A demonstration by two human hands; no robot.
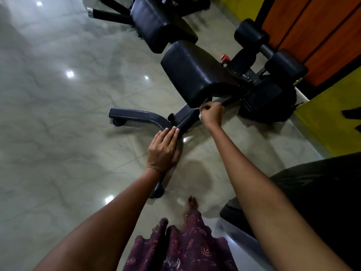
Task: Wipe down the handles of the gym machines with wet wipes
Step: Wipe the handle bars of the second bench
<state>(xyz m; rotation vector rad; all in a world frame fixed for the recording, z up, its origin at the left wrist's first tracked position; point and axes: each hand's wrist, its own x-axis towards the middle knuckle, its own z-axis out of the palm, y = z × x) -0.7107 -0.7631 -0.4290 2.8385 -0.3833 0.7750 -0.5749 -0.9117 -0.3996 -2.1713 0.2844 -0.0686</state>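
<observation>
Head cam, looking down at a black gym bench [197,75] on a pale marble floor [58,114].

R hand [212,114] is at the near edge of the bench's seat pad, just under it, fingers curled tight round a white wet wipe [200,117] – only a scrap of it pokes out below the fist. Fist sits against the dark frame bar [187,120] that runs out from under the pad toward the person.

L hand [163,151] is on the near end of that same bar, where it meets the bench's curved base leg [140,116]. Fingers lie straight & flat along the top, thumb tucked under the far side – resting on it, can't tell how firmly it clasps.

Past the seat pad: the bench's back pad [156,24]. Beside the seat pad, wall side: two foam rollers [269,49] & a red knob [224,58].

Near the bar's near end: a bare foot [192,204] & patterned maroon cloth [175,247]. Another dark pad [312,202] near the R forearm.
</observation>
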